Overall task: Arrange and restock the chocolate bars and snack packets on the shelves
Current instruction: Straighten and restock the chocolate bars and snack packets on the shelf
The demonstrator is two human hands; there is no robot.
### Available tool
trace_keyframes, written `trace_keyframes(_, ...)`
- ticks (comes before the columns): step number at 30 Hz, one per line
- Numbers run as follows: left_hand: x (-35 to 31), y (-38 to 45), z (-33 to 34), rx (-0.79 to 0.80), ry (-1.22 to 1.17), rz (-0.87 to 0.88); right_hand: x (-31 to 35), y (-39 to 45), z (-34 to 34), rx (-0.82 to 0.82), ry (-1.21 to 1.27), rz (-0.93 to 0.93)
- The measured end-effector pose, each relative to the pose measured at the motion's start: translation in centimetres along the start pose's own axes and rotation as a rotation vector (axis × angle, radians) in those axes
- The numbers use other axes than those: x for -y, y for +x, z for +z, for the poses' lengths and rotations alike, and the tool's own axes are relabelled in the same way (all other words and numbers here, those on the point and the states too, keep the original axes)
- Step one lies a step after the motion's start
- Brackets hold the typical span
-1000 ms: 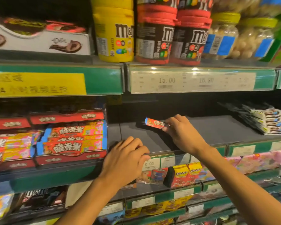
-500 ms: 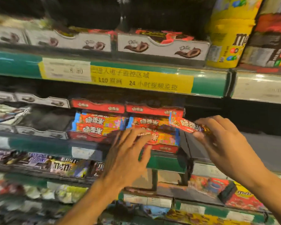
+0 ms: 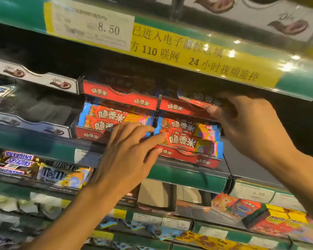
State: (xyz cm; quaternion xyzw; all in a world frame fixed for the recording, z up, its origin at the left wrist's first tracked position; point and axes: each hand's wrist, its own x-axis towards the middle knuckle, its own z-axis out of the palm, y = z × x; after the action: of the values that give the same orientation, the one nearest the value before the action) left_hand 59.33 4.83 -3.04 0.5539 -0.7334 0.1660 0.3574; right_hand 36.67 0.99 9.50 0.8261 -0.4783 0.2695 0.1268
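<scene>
A: Where is the red chocolate bar (image 3: 197,101)?
B: At 1 o'clock, pinched by the right hand (image 3: 249,127) over the upper red tray (image 3: 181,108).
A: The left hand (image 3: 126,157)?
B: Fingers straight, holding nothing, touching the lower bars (image 3: 184,139).

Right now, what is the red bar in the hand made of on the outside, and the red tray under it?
The red chocolate bar pinched by the right hand looks wrapped in thin glossy plastic film; it catches light. The upper right red display tray looks like matte printed cardboard, with a cut, curved front edge.
</scene>
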Motion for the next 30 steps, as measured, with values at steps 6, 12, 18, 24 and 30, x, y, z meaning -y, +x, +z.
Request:
trace_keyframes(6,0.2,0.3,-0.2,0.052,-0.026,-0.01,0.9,2.2,1.9,0.045,-0.015,0.095)
trace_keyframes(12,0.4,0.2,0.5,0.02,-0.053,-0.002,2.0,0.1,4.1,-0.171,-0.142,0.033)
trace_keyframes(18,0.6,0.3,0.5,0.033,-0.054,-0.004,4.1,-1.4,4.5,-0.027,-0.228,0.061)
trace_keyframes(24,0.6,0.2,0.4,0.043,-0.064,-0.015,4.8,0.6,4.0,0.081,-0.29,0.13)
trace_keyframes(30,0.5,0.4,0.1,0.067,-0.063,-0.013,5.5,0.7,3.2,0.124,-0.249,0.155)
